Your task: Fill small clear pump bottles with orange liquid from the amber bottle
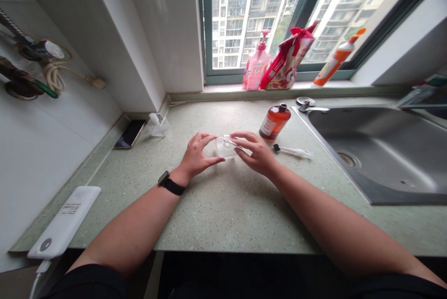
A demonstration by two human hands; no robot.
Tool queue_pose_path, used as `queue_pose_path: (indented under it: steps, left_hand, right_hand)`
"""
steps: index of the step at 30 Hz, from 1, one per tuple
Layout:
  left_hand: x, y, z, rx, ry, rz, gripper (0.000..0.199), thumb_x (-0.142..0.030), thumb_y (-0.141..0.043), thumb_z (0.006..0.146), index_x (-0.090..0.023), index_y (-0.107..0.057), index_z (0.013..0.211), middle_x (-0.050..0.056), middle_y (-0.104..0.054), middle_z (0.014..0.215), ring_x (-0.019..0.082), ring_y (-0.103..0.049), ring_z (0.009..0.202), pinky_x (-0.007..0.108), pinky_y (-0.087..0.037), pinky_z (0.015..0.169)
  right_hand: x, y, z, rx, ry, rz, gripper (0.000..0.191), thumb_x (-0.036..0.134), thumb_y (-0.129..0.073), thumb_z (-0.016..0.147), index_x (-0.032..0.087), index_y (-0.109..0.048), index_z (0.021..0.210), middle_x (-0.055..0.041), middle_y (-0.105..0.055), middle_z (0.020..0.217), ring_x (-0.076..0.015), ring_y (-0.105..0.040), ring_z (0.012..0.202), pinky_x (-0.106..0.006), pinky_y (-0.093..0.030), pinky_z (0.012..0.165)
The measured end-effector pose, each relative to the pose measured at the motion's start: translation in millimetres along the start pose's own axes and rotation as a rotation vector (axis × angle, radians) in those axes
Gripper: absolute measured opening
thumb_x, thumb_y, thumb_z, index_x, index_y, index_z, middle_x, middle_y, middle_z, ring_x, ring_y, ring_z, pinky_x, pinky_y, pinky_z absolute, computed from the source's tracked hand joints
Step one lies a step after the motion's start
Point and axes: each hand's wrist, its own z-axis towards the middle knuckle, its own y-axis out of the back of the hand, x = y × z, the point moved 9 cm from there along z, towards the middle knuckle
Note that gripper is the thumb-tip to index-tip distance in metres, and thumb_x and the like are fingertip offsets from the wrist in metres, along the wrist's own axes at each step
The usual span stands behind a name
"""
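Between my two hands, over the middle of the counter (209, 206), is a small clear plastic container (223, 148) with a round ring on its upper face. My left hand (199, 153) grips its left side, thumb below and fingers above. From the right, my right hand (256, 152) has its fingers and thumb on the container's top and right edge. An amber bottle (274, 123) with a white label and an open neck stands to the right. Near it lies a clear pump head (293, 151) with a black end.
The steel sink (384, 150) lies right, a drain strainer (305, 102) at its corner. A clear cup (158, 125), phone (130, 134) and power bank (64, 222) are left. On the sill stand a pink pump bottle (256, 67), red bag (289, 59) and orange bottle (335, 62).
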Motion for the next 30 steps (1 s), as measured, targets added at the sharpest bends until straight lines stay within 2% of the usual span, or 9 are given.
queue_pose_path:
  steps: [6,15,18,20,22,26,28,30]
  left_hand:
    - [0.9,-0.3,-0.4,-0.006,0.002,0.003,0.070,-0.054,-0.096,0.076,-0.027,-0.071,0.136,0.010,-0.065,0.130,0.033,-0.063,0.128,0.053,-0.050,0.117]
    - [3.0,1.1,0.2,-0.036,0.025,0.016,0.068,-0.059,-0.095,0.075,-0.026,-0.073,0.131,0.010,-0.066,0.126,0.033,-0.065,0.124,0.053,-0.052,0.114]
    - [5.0,1.8,0.2,-0.049,0.034,0.017,0.066,-0.060,-0.093,0.077,-0.026,-0.073,0.130,0.009,-0.066,0.124,0.032,-0.066,0.121,0.052,-0.054,0.112]
    - [6.7,2.0,0.1,-0.052,0.044,0.021,0.067,-0.061,-0.093,0.077,-0.025,-0.073,0.129,0.010,-0.066,0.125,0.032,-0.066,0.121,0.051,-0.054,0.111]
    - [8.9,2.2,0.3,-0.051,0.059,0.024,0.068,-0.063,-0.092,0.076,-0.025,-0.073,0.129,0.010,-0.065,0.125,0.032,-0.066,0.120,0.050,-0.054,0.111]
    - [15.8,3.1,1.1,-0.050,0.099,0.015,0.070,-0.065,-0.092,0.076,-0.024,-0.074,0.128,0.010,-0.065,0.125,0.032,-0.066,0.120,0.050,-0.054,0.112]
    - [18.9,4.3,1.4,-0.059,0.106,0.014,0.068,-0.063,-0.092,0.076,-0.023,-0.073,0.128,0.010,-0.065,0.125,0.032,-0.066,0.121,0.050,-0.054,0.112]
    - [21.1,5.4,1.6,-0.070,0.103,0.019,0.066,-0.061,-0.092,0.076,-0.024,-0.073,0.128,0.009,-0.065,0.126,0.032,-0.065,0.122,0.049,-0.053,0.114]
  right_hand:
    - [13.6,8.8,3.0,-0.081,0.058,-0.057,0.028,0.022,-0.062,0.102,0.033,-0.081,0.119,-0.0072,-0.081,0.122,-0.0276,-0.070,0.121,-0.056,-0.057,0.110]
    - [24.8,11.7,3.4,-0.069,0.060,-0.061,0.022,0.020,-0.064,0.097,0.030,-0.082,0.102,-0.0051,-0.083,0.110,-0.0255,-0.075,0.106,-0.051,-0.061,0.099]
    - [23.0,16.6,5.0,-0.069,0.003,0.006,0.020,0.022,-0.064,0.096,0.029,-0.083,0.099,-0.0050,-0.083,0.105,-0.0242,-0.075,0.099,-0.048,-0.061,0.094]
    - [13.9,21.1,7.4,-0.061,-0.096,0.123,0.018,0.027,-0.065,0.096,0.027,-0.083,0.095,-0.0059,-0.082,0.100,-0.0230,-0.074,0.093,-0.043,-0.060,0.087]
    - [-2.4,19.3,8.6,0.004,-0.257,0.300,0.020,0.035,-0.066,0.095,0.023,-0.083,0.093,-0.0061,-0.080,0.093,-0.0212,-0.072,0.086,-0.038,-0.059,0.079]
    - [-29.9,-4.3,-2.8,0.299,-0.578,0.569,0.026,0.041,-0.067,0.091,0.020,-0.081,0.094,-0.0032,-0.076,0.080,-0.0167,-0.066,0.069,-0.031,-0.053,0.067]
    - [-35.8,-14.9,-11.4,0.451,-0.638,0.528,0.024,0.038,-0.066,0.090,0.021,-0.081,0.095,-0.0022,-0.075,0.078,-0.0155,-0.063,0.065,-0.030,-0.050,0.062]
    - [-40.0,-20.8,-17.6,0.566,-0.629,0.355,0.021,0.035,-0.063,0.092,0.023,-0.081,0.094,-0.0022,-0.076,0.078,-0.0157,-0.063,0.063,-0.029,-0.047,0.059]
